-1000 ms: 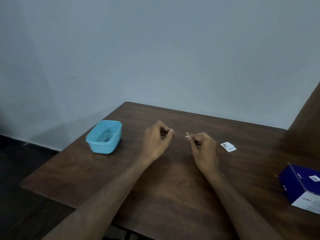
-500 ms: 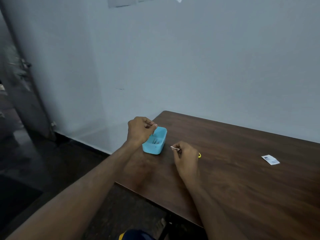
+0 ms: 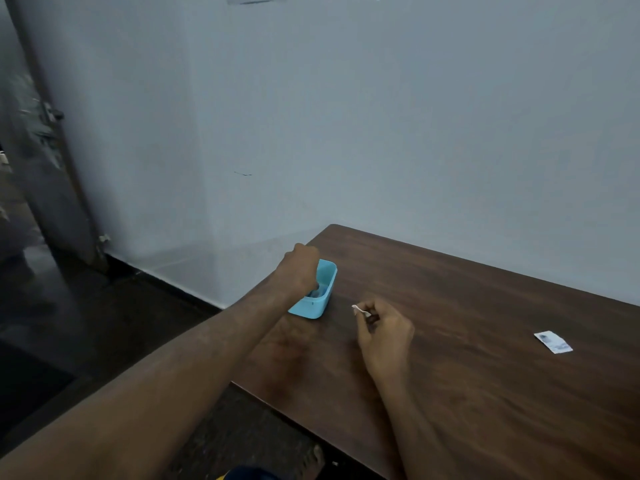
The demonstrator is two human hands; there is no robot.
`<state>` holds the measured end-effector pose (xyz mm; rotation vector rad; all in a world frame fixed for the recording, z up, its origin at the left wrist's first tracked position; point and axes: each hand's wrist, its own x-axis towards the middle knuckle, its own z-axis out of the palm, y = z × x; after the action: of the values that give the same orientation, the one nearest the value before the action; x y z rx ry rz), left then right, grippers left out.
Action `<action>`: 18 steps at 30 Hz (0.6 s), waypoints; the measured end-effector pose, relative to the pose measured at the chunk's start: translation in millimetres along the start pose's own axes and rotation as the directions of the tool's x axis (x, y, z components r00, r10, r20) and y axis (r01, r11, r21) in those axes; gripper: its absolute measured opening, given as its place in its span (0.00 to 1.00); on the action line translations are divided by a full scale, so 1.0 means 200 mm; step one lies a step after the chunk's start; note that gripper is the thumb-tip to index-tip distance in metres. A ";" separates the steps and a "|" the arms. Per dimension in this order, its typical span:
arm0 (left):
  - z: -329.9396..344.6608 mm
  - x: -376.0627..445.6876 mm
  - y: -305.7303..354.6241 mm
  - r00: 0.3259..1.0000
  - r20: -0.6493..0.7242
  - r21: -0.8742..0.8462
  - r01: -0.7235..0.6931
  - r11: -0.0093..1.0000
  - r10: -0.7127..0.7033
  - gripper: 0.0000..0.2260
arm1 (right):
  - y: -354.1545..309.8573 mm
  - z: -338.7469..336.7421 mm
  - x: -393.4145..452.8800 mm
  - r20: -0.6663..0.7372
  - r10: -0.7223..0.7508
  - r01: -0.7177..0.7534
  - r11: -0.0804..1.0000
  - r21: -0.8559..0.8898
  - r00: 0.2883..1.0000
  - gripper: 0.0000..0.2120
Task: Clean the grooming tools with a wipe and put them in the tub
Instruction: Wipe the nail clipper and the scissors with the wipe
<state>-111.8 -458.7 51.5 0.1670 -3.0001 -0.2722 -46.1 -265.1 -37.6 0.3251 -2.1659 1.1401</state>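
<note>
Counter (image 3: 485, 341) of dark wood grain filled the right of the room, smooth and matte, its far left corner pushed close to a pale painted wall (image 3: 381, 133). Near that corner, along the left edge, sat the tub (image 3: 327, 289), a small light-blue plastic box with rounded corners and thin walls, its long axis running from the near-left edge toward the far corner. Something pale lay inside it, too dim to name.

The left hand (image 3: 299, 271) was directly over the tub's left side, knuckles up and fingers curled downward into the opening. Whether it pinched a tool or had let go I could not tell, since the fingertips were hidden behind the hand itself. It was plainly the nearer hand to the tub; the right would have had to cross the bare counter between them.

The right hand (image 3: 386, 336) rested on the counter just right of the tub but apart from it, fingers curled and pinching a small white wipe (image 3: 360, 310), crumpled and soft-looking, its free end poking out toward the tub.

Well apart, toward the right edge, lay a small flat sachet (image 3: 553, 341), white with bluish print, seemingly torn.
</note>
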 end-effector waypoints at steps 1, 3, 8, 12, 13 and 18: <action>0.01 0.01 0.00 1.000 0.009 0.020 -0.002 1.000 0.002 0.17 | 0.00 0.00 0.00 -0.010 0.025 -0.025 1.000 0.004 1.000 0.07; 0.01 0.00 0.01 1.000 0.015 0.035 -0.009 0.999 0.008 0.18 | 0.00 0.00 0.00 -0.030 0.100 -0.099 0.995 0.026 0.995 0.06; -0.01 -0.03 0.03 0.997 -0.072 -0.146 -0.003 0.989 -0.007 0.12 | -0.03 -0.05 0.00 -0.104 0.257 -0.243 0.961 0.133 0.961 0.04; 0.03 -0.17 0.15 0.958 -0.285 -0.489 -0.176 0.854 0.034 0.05 | 0.04 -0.07 0.02 -0.140 0.552 -0.442 0.773 0.455 0.822 0.05; 0.05 -0.24 0.20 0.944 -0.329 -0.505 -0.205 0.838 0.033 0.04 | 0.05 -0.07 0.03 -0.119 0.603 -0.459 0.707 0.538 0.789 0.04; 0.26 -0.46 0.30 0.929 -0.369 -0.549 -0.252 0.796 0.040 0.06 | 0.05 -0.14 -0.02 -0.033 0.626 -0.445 0.590 0.673 0.779 0.08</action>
<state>-33.5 -380.8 1.3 -0.0818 -2.4220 -1.0235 -35.7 -236.5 -36.0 -0.2477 -1.5890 2.1454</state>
